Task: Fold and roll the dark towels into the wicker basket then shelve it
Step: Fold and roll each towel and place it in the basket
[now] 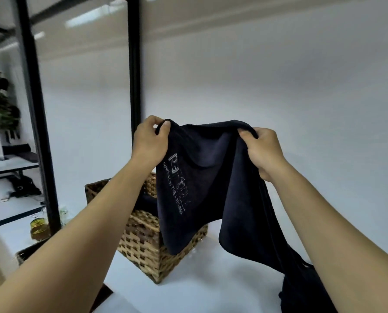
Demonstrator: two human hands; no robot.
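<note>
head view: dark towel (209,177) held up in the air, spread between both hands, directly above and in front of the wicker basket (143,240); left hand (150,143) pinches the top edge near one corner, thumb and fingers curled over the hem; right hand (262,150) grips the top edge at the other side, fingers curled round bunched cloth; the towel sags in a shallow curve between the two grips and its lower corners hang down, one draping over the basket's near rim; pale printed lettering shows on the face toward the camera.

basket stands on a white table (211,279), with dark cloth visible inside it; more dark cloth (301,290) lies to the right of the basket, at the table's near edge, partly behind the right forearm.

handling judgement: cloth looks soft, limp and light, with no stiffness of its own; it will fold wherever unsupported; likely a plush, grippy pile, not slippery; best held at the two top corners, taut along the hem, so the edges line up for folding; nothing fragile.
</note>
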